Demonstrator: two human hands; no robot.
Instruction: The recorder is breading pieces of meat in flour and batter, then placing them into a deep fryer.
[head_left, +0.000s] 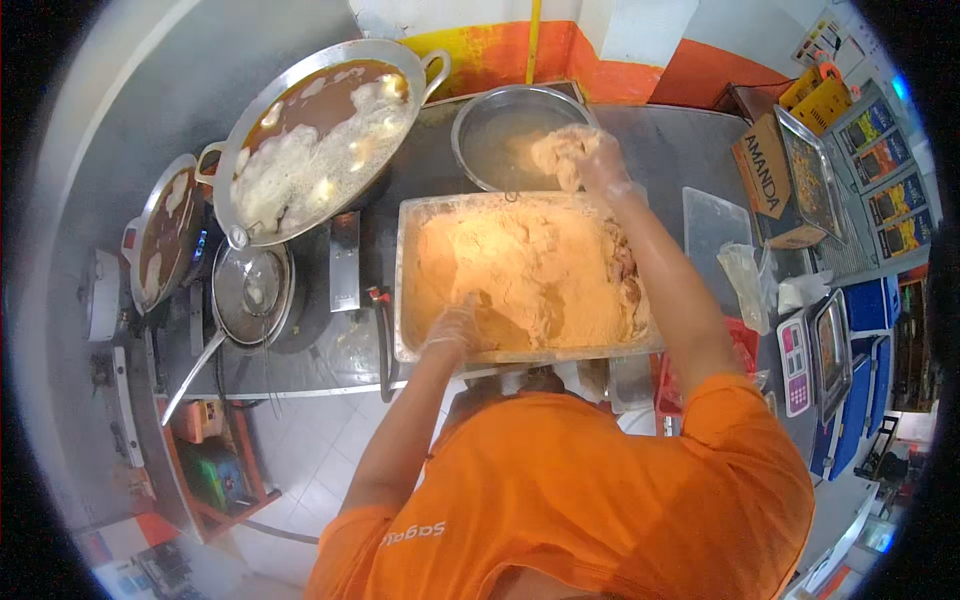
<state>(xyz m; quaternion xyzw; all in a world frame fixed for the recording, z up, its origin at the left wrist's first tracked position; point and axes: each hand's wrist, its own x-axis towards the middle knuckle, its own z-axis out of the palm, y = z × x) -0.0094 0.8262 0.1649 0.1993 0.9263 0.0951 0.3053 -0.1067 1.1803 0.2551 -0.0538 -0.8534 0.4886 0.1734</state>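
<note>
In a clear glove, my right hand (602, 169) holds a flour-coated piece of raw food (566, 154), probably meat, over the right side of a round metal bowl (466, 166) of cloudy liquid. My left hand (454, 328), also gloved, reaches into the front left of a large rectangular tub (403, 285). Its fingertips are partly hidden by the pale orange breading flour (517, 262) that fills the tub, so whether they grip anything is unclear. Darker pieces of raw meat (624, 262) lie along the tub's right side, partly behind my right forearm.
Left of the tub, a large two-handled pan (225, 191) holds foaming hot oil, with a smaller oil pan (135, 262) beyond it. A long-handled strainer (251, 292) rests nearby. On the right are a cardboard box (761, 169), a metal tray (832, 202) and a digital scale (795, 367).
</note>
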